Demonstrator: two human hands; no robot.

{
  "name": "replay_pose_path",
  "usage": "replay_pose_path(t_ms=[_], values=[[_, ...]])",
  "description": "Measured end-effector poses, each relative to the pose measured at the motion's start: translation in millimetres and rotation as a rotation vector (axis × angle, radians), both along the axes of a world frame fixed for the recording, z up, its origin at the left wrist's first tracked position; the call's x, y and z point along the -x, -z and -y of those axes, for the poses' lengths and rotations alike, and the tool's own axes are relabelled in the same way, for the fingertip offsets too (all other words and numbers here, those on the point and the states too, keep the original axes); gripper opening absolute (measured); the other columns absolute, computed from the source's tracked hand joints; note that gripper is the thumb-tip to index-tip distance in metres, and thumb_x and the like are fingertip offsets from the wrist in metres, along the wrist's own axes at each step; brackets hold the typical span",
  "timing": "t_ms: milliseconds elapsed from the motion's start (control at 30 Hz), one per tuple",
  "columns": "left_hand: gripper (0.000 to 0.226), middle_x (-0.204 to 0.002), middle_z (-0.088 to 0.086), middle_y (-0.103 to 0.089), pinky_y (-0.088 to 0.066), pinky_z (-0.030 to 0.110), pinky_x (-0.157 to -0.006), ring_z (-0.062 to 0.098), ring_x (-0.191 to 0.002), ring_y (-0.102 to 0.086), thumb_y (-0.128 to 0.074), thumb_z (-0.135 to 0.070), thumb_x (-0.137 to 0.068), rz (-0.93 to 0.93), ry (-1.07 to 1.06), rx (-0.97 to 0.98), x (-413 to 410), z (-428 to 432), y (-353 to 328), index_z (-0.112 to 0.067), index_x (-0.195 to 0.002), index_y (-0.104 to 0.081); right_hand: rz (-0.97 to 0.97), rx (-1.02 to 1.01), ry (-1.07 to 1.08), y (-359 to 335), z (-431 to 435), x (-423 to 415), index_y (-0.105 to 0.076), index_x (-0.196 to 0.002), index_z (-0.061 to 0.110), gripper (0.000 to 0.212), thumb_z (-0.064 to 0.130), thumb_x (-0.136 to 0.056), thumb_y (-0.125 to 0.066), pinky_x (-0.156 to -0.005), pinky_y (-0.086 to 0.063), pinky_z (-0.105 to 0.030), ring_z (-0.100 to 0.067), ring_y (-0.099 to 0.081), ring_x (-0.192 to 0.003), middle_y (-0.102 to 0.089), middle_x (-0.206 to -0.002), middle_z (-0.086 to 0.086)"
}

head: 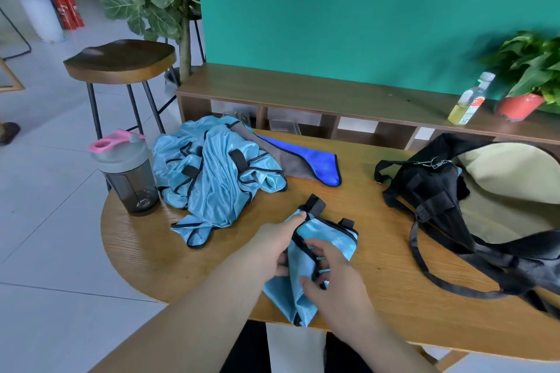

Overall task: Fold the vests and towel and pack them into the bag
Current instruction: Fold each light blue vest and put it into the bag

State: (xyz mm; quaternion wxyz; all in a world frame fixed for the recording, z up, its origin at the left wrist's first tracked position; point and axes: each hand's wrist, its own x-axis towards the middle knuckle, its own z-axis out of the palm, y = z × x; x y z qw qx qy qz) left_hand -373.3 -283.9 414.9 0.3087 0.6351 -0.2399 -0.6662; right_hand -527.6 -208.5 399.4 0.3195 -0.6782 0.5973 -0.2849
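Vest (306, 278) front and centre, light blue with black trim, bunched into a narrow bundle, and its near corner reaches right to the near rim of the tabletop (394, 266). Bare wood lies open to the right of it, all the way across to the bag.

Both forearms come in from the bottom edge. The left hand (272, 247) grips the vest's left side, forefinger stretched along the trim toward the black tab at the top, the other fingers curled into the fabric. The right hand (333, 275) is on top, thumb pressed on the cloth and fingers hooked round the black edging.

Further back on the left, the heap of vests (212, 179) lies crumpled and unfolded, one corner trailing toward the person. Touching its far side, the towel (309, 160), blue and grey, lies flat. At the left rim, just beside the heap, a shaker bottle (127, 172) with a pink lid stands upright.

Over on the right, the bag (439, 191), black, gapes open with its pale lining showing and its straps spilling across the wood.

Beyond the tabletop, a stool (121, 60) and a low shelf unit (303, 91).
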Motion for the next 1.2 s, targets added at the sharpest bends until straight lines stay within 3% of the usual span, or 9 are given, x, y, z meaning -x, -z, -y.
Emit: replay_pose_path(t_ms=[100,167,267,333,533,667,867,1067,1200], values=[[0.082,-0.109,0.006,-0.074,-0.060,0.045,-0.081,0.031,-0.099,-0.072,-0.085,-0.071,-0.066,0.180,0.103,0.048,-3.3,9.9,-8.6,-0.010,-0.117,-0.065,0.092,0.055,-0.213,1.1,-12.4,-5.9,-0.049,-0.143,0.044,0.059,0.017,-0.095,-0.071,-0.102,-0.047,-0.018,0.002,-0.058,-0.124,-0.060,-0.131,0.031],[0.059,-0.108,0.002,-0.061,-0.050,0.034,-0.082,0.024,-0.096,-0.060,-0.085,-0.059,-0.077,0.368,0.193,0.136,-3.5,15.1,-11.7,-0.019,-0.109,-0.056,0.102,0.109,-0.356,1.9,-18.4,-6.6,-0.051,-0.146,0.035,0.051,0.014,-0.101,-0.061,-0.110,-0.042,-0.019,-0.002,-0.054,-0.134,-0.059,-0.138,0.026],[0.031,-0.087,0.001,-0.066,-0.045,0.025,-0.060,0.016,-0.071,-0.059,-0.086,-0.030,-0.083,0.479,0.251,0.285,-2.5,23.2,-0.3,-0.015,-0.103,-0.068,0.130,0.286,-0.281,10.1,-14.0,2.1,-0.065,-0.133,0.027,0.045,-0.003,-0.100,-0.055,-0.106,-0.047,-0.022,-0.008,-0.060,-0.130,-0.062,-0.135,0.020],[0.020,-0.084,0.000,-0.071,-0.048,0.025,-0.057,0.015,-0.065,-0.061,-0.082,-0.023,-0.087,0.495,0.233,0.391,-1.7,21.4,7.8,-0.021,-0.105,-0.073,0.051,0.390,-0.135,18.3,0.1,12.2,-0.068,-0.127,0.028,0.046,-0.006,-0.098,-0.057,-0.104,-0.049,-0.022,-0.003,-0.059,-0.129,-0.063,-0.133,0.021],[0.031,-0.095,-0.006,-0.076,-0.059,0.033,-0.057,0.018,-0.067,-0.071,-0.065,-0.017,-0.102,0.478,0.167,0.442,-15.7,14.9,33.6,-0.037,-0.126,-0.069,-0.291,0.352,-0.067,36.4,40.8,37.8,-0.063,-0.139,0.027,0.043,0.009,-0.101,-0.058,-0.117,-0.037,-0.017,0.010,-0.037,-0.140,-0.052,-0.149,0.018],[0.036,-0.105,-0.011,-0.072,-0.065,0.042,-0.075,0.023,-0.083,-0.075,-0.058,-0.016,-0.105,0.501,0.134,0.445,-19.2,14.4,38.9,-0.034,-0.136,-0.063,-0.473,0.307,-0.171,48.8,50.4,40.8,-0.050,-0.153,0.031,0.046,0.026,-0.107,-0.051,-0.126,-0.021,-0.024,0.002,-0.017,-0.155,-0.033,-0.165,0.019],[0.034,-0.083,-0.005,-0.063,-0.043,0.024,-0.050,0.009,-0.053,-0.055,-0.057,-0.019,-0.103,0.560,0.134,0.380,-27.8,23.0,38.5,-0.019,-0.137,-0.061,-0.705,0.346,-0.220,63.9,56.0,41.9,-0.037,-0.161,0.031,0.057,0.053,-0.109,-0.027,-0.131,-0.007,-0.034,-0.010,0.005,-0.161,-0.015,-0.174,0.013],[0.069,-0.098,-0.005,-0.066,-0.054,0.033,-0.067,0.016,-0.074,-0.069,-0.069,-0.043,-0.096,0.925,0.357,0.499,-37.1,19.7,26.4,-0.029,-0.153,-0.034,-0.722,0.388,-0.186,59.8,46.8,25.8,-0.050,-0.152,0.029,0.055,0.054,-0.107,-0.032,-0.130,-0.019,-0.041,-0.017,-0.011,-0.162,-0.031,-0.169,0.009],[0.056,-0.126,0.002,-0.068,-0.056,0.042,-0.094,0.023,-0.110,-0.067,-0.065,-0.036,-0.101,1.065,0.466,0.573,-46.0,21.6,33.1,-0.030,-0.151,-0.041,-0.638,0.353,-0.157,66.1,24.3,1.5,-0.062,-0.142,0.028,0.059,0.064,-0.105,-0.034,-0.124,-0.035,-0.045,-0.016,-0.026,-0.157,-0.043,-0.161,0.008]])
